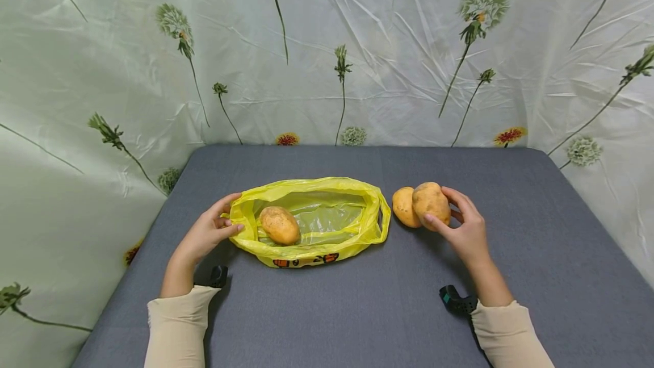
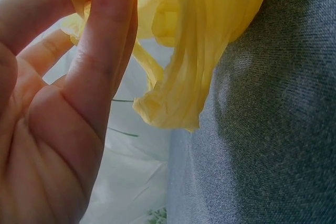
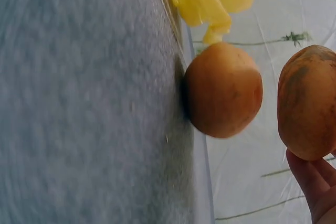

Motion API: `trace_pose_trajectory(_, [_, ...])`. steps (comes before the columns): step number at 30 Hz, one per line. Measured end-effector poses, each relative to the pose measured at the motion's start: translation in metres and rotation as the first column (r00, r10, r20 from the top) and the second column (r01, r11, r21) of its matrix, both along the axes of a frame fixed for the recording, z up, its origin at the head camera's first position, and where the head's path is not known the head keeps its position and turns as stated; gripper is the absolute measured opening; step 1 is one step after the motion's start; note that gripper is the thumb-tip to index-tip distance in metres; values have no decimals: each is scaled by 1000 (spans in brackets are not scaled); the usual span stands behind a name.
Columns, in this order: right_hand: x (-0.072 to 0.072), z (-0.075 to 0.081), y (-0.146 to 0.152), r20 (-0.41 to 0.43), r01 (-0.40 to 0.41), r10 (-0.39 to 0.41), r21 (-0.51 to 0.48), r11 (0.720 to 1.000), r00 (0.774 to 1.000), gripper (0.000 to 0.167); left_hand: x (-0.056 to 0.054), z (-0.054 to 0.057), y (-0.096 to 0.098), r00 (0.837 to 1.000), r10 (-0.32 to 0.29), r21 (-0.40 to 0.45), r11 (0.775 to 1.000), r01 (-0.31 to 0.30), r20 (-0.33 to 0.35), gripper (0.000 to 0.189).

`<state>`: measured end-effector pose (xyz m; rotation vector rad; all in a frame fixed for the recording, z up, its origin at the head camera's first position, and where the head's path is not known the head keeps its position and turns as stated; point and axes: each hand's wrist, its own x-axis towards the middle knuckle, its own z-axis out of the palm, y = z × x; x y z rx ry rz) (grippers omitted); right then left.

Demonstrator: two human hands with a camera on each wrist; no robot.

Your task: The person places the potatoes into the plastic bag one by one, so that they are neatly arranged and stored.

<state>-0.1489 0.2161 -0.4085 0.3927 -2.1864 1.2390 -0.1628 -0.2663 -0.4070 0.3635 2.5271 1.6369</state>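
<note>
A yellow plastic bag lies with its mouth spread open on the grey table. Inside its left part rests one potato. At the bag's left end my left hand pinches the rim between thumb and fingers; in the left wrist view the bag's yellow film hangs beside the fingers. My right hand grips a second potato, which the right wrist view shows raised off the table. Just left of it, a third potato sits on the table, partly covered by the held one in the head view.
The table is covered in grey cloth. Behind it and along both sides hangs a pale curtain printed with flowers. A black wrist camera sits at my right wrist and another black camera at my left.
</note>
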Motion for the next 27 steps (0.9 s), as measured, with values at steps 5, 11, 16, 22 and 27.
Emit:
trace_pose_trajectory(5, [10, 16, -16, 0, -15, 15, 30, 999, 1000, 61, -1, -1, -1, 1000, 5, -7, 1000, -5, 4, 66])
trace_pose_trajectory(11, [12, 15, -23, 4, -35, 35, 43, 998, 999, 61, 0, -2, -1, 1000, 0, -4, 1000, 0, -6, 66])
trace_pose_trajectory(16, [13, 15, -30, -17, -61, 62, 41, 997, 998, 62, 0, 0, 0, 1000, 0, 2, 1000, -1, 2, 66])
trace_pose_trajectory(22, [14, 15, -38, -5, -90, 90, 40, 995, 996, 62, 0, 1, 0, 1000, -1, 3, 1000, 1, 10, 66])
trace_pose_trajectory(27, [15, 14, -45, 4, -99, 99, 46, 994, 995, 62, -1, -1, 0, 1000, -1, -6, 1000, 1, 8, 65])
